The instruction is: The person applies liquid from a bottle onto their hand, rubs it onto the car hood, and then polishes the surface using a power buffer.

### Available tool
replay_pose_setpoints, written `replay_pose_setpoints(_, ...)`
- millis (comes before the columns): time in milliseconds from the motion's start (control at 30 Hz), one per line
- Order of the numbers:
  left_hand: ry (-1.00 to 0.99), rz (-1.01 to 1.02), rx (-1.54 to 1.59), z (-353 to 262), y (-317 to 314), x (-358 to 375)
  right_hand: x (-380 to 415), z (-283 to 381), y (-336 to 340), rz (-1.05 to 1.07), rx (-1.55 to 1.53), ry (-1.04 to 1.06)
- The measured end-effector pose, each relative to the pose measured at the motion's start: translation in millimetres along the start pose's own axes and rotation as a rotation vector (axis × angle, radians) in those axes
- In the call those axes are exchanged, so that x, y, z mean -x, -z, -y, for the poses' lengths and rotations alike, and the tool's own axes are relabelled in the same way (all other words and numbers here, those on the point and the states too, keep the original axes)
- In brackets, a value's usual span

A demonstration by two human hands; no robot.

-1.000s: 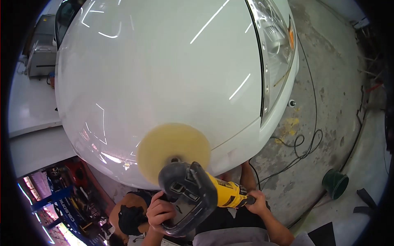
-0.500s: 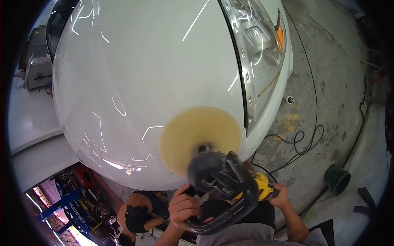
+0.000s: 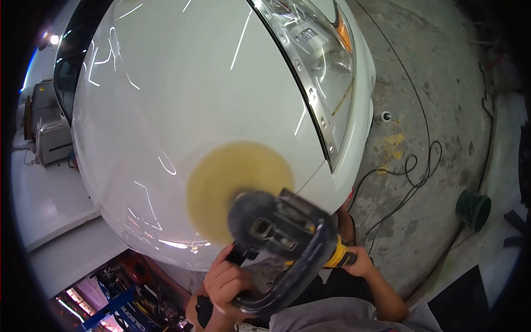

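A black and yellow car polisher (image 3: 276,227) is held in both hands over a glossy white car panel (image 3: 182,99). Its round yellow pad (image 3: 232,166) is smeared by spinning and lies over the panel beside the headlight (image 3: 315,50). My left hand (image 3: 225,285) is closed around the black loop handle near the machine's head. At the rear, my right hand (image 3: 360,263) wraps the yellow and black grip end. Whether the pad presses flat or tilts is hard to make out.
A black cord (image 3: 412,177) coils on the concrete floor (image 3: 431,105) at the right. A small white bottle (image 3: 383,117) stands by the bumper, with a dark green bucket (image 3: 474,210) farther right. Another person (image 3: 202,312) is partly visible behind my left hand.
The polisher and both hands have shifted left, the pad moving away from the headlight edge. My view has shifted too, and the other person is now mostly hidden.
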State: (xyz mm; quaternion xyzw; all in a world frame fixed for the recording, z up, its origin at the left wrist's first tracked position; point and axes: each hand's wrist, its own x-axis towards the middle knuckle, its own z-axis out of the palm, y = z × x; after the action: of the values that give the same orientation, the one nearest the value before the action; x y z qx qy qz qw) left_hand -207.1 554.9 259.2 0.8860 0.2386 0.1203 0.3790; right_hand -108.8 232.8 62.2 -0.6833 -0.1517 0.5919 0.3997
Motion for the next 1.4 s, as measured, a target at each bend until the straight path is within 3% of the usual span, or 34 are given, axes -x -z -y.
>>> replay_pose_setpoints(67,-0.092,0.088,0.063,7,-2,-1,10,5,-5,-0.101,-0.01,-0.01)
replay_pose_setpoints(200,-0.127,0.1,0.053,21,7,36,38,-8,-49,-0.105,0.07,-0.103)
replay_pose_setpoints(400,-0.099,0.16,-0.003,24,45,73,43,-52,-118,-0.075,-0.105,-0.088)
replay_pose_setpoints(533,-0.141,0.092,-0.019,22,35,65,42,-23,-121,-0.094,-0.135,-0.055)
replay_pose_setpoints(700,-0.195,0.109,0.009,27,32,38,37,-13,-142,-0.306,-0.099,-0.047)
replay_pose_setpoints(867,-0.216,0.081,-0.094,15,39,31,33,-17,-187,-0.098,-0.257,-0.152)
replay_pose_setpoints(900,-0.241,0.112,-0.134,10,39,25,30,-26,-201,-0.1,-0.268,-0.144)
replay_pose_setpoints(967,-0.271,0.149,-0.187,0,35,11,23,-46,-232,-0.2,-0.124,0.09)
replay_pose_setpoints(1067,-0.312,0.199,-0.182,-11,18,-19,18,-35,-238,-0.229,-0.36,0.013)
replay_pose_setpoints(1133,-0.343,0.291,-0.138,-11,9,-38,18,-23,-222,-0.292,-0.321,0.067)
replay_pose_setpoints(1200,-0.364,0.285,-0.143,-10,-4,-57,14,-21,-208,-0.291,-0.541,-0.16)
replay_pose_setpoints(1400,-0.384,0.282,-0.116,-13,-13,-76,12,-6,-204,-0.278,-0.682,-0.226)
